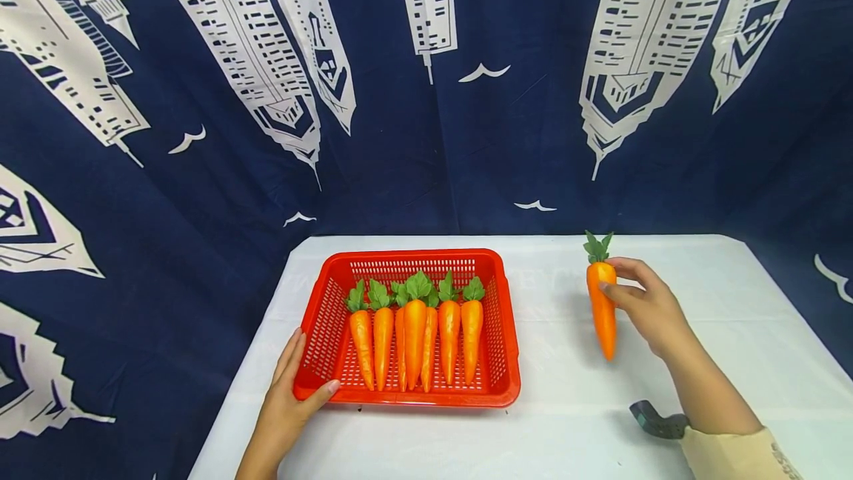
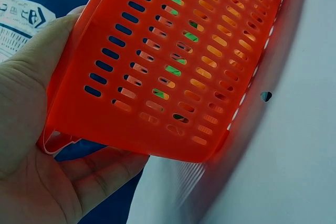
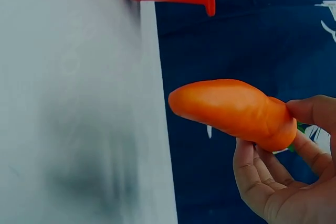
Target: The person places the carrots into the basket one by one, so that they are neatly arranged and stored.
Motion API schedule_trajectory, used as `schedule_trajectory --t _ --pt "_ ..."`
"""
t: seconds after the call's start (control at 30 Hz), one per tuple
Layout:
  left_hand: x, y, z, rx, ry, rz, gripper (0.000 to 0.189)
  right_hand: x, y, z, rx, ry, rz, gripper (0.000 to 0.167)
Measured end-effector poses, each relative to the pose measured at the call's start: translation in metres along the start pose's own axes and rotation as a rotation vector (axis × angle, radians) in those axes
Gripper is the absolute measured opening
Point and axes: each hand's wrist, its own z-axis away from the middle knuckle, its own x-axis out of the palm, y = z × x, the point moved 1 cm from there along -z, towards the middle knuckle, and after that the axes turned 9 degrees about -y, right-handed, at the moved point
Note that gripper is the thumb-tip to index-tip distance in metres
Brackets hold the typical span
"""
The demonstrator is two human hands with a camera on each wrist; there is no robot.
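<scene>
In the head view, my right hand (image 1: 649,306) pinches an orange carrot (image 1: 603,310) near its leafy top. The carrot hangs tip down over the right part of the table; the right wrist view shows the thumb on one side of the carrot (image 3: 231,108) and fingers on the other. My left hand (image 1: 286,395) grips the near left corner of a red plastic basket (image 1: 509,332), thumb at the front rim and fingers along the left side. Perforated basket wall (image 2: 142,98) fills much of the left wrist view. Several carrots (image 1: 415,343) lie side by side inside, green leaves toward the back.
The basket stands on a white table (image 1: 553,421), left of its middle. Behind hangs a dark blue cloth (image 1: 413,154) printed with white buildings and birds. A dark curved device (image 1: 656,421) sits by my right wrist, near the beige sleeve (image 1: 736,454).
</scene>
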Motion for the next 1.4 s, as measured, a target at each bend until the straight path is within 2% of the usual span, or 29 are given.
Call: schedule_trajectory --t 0.47,0.97,1.4 --pt "0.000 0.000 0.000 -0.001 0.002 -0.005 0.103 0.011 -0.027 0.002 -0.110 -0.100 -0.022 0.055" --pt "-0.001 0.001 0.000 0.003 -0.002 -0.012 0.103 0.037 -0.062 -0.002 -0.231 -0.105 -0.027 0.048" --pt "-0.002 0.003 0.000 0.013 -0.002 -0.030 0.102 0.063 -0.084 -0.010 -0.294 -0.185 -0.101 0.047"
